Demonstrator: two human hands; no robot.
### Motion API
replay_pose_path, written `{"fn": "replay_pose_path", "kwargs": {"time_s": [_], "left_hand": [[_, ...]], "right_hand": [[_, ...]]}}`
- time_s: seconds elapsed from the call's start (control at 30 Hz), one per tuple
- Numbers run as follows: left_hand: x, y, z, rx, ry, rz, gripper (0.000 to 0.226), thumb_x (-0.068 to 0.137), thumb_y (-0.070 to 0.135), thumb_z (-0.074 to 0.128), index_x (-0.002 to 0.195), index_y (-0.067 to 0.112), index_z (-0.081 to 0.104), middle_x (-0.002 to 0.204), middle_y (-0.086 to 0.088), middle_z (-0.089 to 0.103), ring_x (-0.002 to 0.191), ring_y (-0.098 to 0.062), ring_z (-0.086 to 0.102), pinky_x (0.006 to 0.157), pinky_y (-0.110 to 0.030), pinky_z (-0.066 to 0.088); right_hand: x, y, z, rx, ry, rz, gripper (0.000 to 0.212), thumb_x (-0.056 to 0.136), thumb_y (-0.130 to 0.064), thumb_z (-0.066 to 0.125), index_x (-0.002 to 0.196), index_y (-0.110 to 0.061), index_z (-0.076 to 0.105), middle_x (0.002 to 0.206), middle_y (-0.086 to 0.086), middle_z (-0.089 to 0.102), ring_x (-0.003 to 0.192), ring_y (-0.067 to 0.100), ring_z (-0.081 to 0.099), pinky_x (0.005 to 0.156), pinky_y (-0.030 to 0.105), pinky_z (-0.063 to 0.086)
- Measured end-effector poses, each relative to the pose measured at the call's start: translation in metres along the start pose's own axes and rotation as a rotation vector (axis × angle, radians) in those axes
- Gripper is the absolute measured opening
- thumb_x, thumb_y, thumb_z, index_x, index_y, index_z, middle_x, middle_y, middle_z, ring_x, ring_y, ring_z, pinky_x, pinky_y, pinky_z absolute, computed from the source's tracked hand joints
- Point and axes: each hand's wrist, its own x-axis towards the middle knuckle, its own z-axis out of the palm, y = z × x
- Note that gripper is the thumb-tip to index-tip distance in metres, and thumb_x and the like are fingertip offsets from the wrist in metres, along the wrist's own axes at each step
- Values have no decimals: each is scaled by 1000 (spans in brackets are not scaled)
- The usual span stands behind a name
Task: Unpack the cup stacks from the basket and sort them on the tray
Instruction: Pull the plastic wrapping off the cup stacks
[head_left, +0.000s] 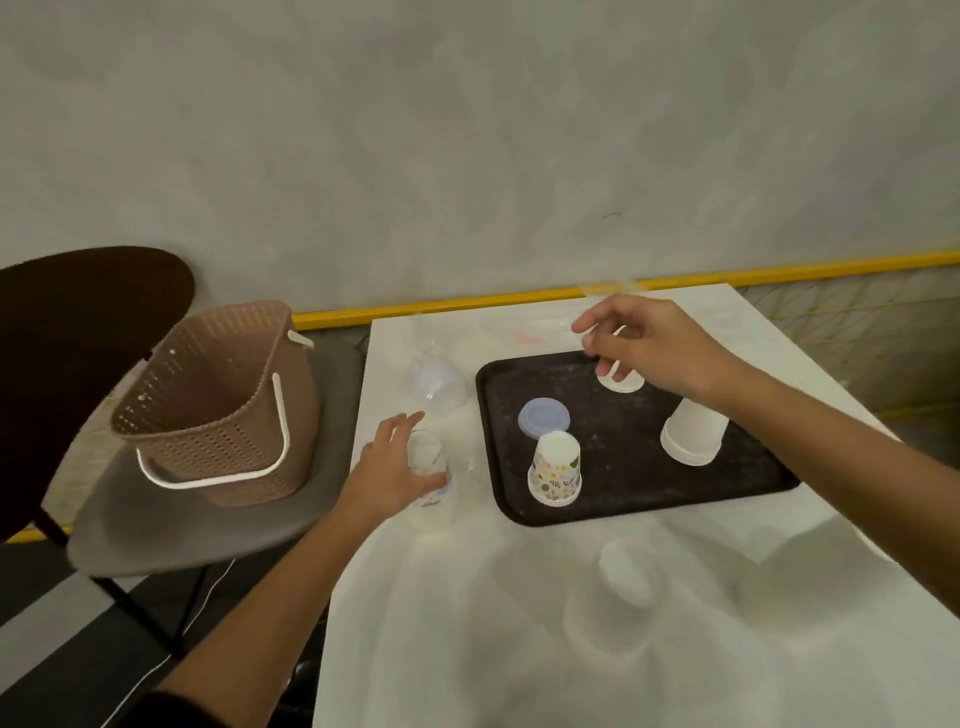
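Two hands engaged. The basket (208, 395) rests on the chair (208, 530), left of the table (467, 597). My left hand (387, 475) is curled round a clear cup stack (428, 467) just beside the tray (623, 467). My right hand (649, 348) pinches a small white cup (621, 382) at the tray's far edge. I recommend seating it flat, apart from the white stack (693, 431), before letting go.

— Mounted where?
— On the head, above the near side of the white table (467, 649). One wide-angle view only.
— Facing?
— Forward and down, slightly tilted, toward the tray (623, 467) mid-frame, grey wall (467, 130) filling the top.
— How close?
— Close: left hand (389, 470) and right hand (652, 348) both well inside the frame, basket (218, 395) on a chair (208, 525) at the left.
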Motion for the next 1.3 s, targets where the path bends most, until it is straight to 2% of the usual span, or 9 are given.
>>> {"fn": "replay_pose_path", "kwargs": {"time_s": [0.17,0.37,0.43,0.53,0.63,0.8,0.97,1.07,1.3], "left_hand": [[-2,-4,6,-44,-63,56,71,80,27,70,140,27,32,140,-2,33,123,-26,43,100,-35,41],[-25,-28,-3,-219,57,29,63,73,21,76,129,22,45,122,-2,41,110,-16,46,87,-22,37],[-34,-42,-7,-405,64,-49,62,71,19,79,125,21,48,121,-2,45,108,-16,48,89,-28,43],[-52,-55,-15,-781,31,-235,54,73,14,77,120,20,49,123,-7,53,97,-20,59,73,-33,54],[-67,-65,-22,-966,-62,-364,51,77,16,73,121,19,49,123,-8,58,87,-18,65,67,-30,58],[-84,-73,-24,-1227,-257,-483,46,79,23,68,121,12,53,117,-12,65,88,-23,70,66,-33,58],[-88,-77,-25,-1195,-320,-427,37,77,21,68,112,17,59,101,0,73,93,-20,69,74,-39,59],[-87,-74,-26,-1146,-332,-394,44,71,26,70,113,17,60,102,-2,73,93,-21,69,71,-38,59],[-85,-76,-21,-1192,-304,-432,55,70,25,71,121,11,56,105,-9,70,90,-23,70,65,-39,58]], "right_hand": [[-22,0,47,-29,-112,83,14,89,-7,54,91,-19,61,73,-3,57,63,8,57,55,13,48],[-51,4,102,62,-292,157,11,90,-10,55,95,-19,59,76,-3,57,63,6,58,60,17,51],[-57,11,121,106,-431,248,11,90,-11,55,98,-19,57,79,-1,58,68,10,60,64,21,52],[-60,25,146,116,-574,379,14,91,-12,53,104,-17,53,93,6,59,80,20,60,75,28,53],[-58,40,166,121,-597,514,22,92,-7,50,114,-8,51,104,13,57,88,23,58,79,27,51],[-55,43,194,549,-480,502,26,92,3,44,111,-8,57,95,4,64,81,14,61,71,18,53],[-51,44,205,534,-528,478,32,93,-4,45,124,-6,54,104,3,64,91,18,60,76,24,49],[-49,41,205,443,-662,487,33,94,-2,43,125,-1,51,110,12,59,94,24,53,65,19,48],[-44,34,199,191,-796,434,26,91,3,39,112,6,54,78,11,48,60,10,39,50,16,39]]}}
